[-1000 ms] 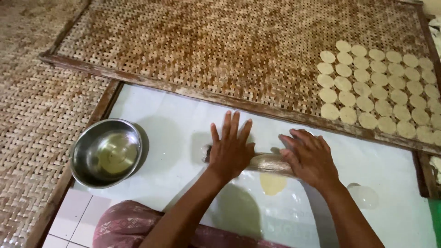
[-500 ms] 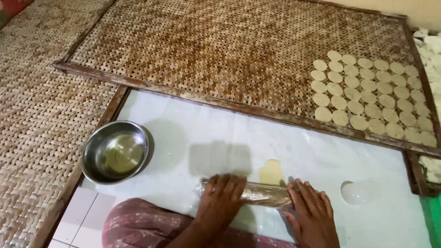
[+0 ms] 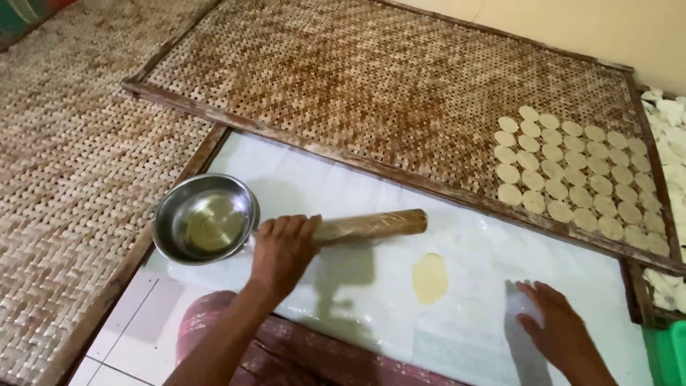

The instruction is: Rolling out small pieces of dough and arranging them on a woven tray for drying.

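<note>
Brown wooden rolling pin (image 3: 368,226) lies level across the white plastic-covered work surface (image 3: 343,193), its near end wrapped by the curled fingers of the left hand (image 3: 282,250); the rest of the pin runs out to the right past the fingertips. Just left of those knuckles, almost touching, sits a round shiny steel bowl (image 3: 204,219) with a yellowish liquid in it. Below the pin's far end and between the two hands lies a thin pale yellow oval of flattened dough (image 3: 429,278). The right hand (image 3: 561,332) rests on the surface well right of the dough, fingers loosely spread and flat, gripping nothing. Beyond the fingers, a large woven bamboo tray with a wooden frame (image 3: 357,78) carries rows of small pale round dough discs (image 3: 572,171) at its right end.
</note>
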